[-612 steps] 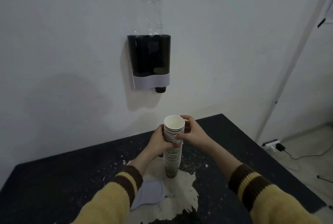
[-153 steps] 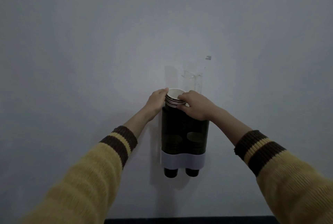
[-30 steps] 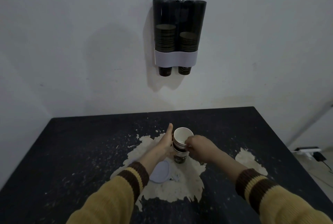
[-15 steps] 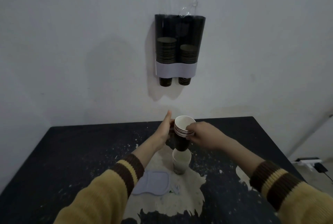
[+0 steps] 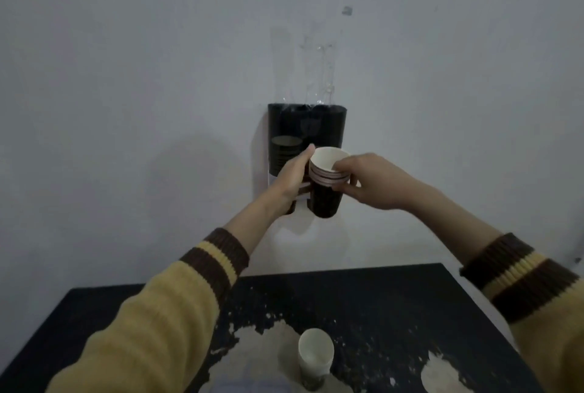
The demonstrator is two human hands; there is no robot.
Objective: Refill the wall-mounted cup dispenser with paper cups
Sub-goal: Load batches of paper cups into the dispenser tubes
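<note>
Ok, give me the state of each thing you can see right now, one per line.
Cup stack: lifted, held by both hands in front of the dispenser.
Left hand: flat against the stack.
Right hand: gripping the rims.
Dispenser: partly filled, top open.
Lone cup: upright on the table.

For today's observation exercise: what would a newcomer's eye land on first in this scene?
Centre frame, the left hand and right hand hold a short stack of paper cups in front of the dark wall-mounted dispenser. Below, a lone cup stands on the black table.
</note>
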